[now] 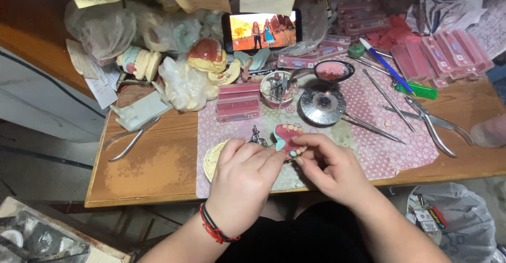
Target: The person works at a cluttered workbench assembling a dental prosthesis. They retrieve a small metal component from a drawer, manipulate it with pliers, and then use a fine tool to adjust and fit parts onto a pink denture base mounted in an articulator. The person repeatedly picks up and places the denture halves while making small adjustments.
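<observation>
We see our left hand and right hand together grasping a pink wax denture model with pale teeth above a patterned pink mat on the wooden workbench, near a small round metal burner.

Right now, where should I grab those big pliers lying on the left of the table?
Take the pliers by the two long handles, coming from above at the near-left end. The handles splay apart and lie flat on bare wood, clear of the clutter by the jaws.
</observation>
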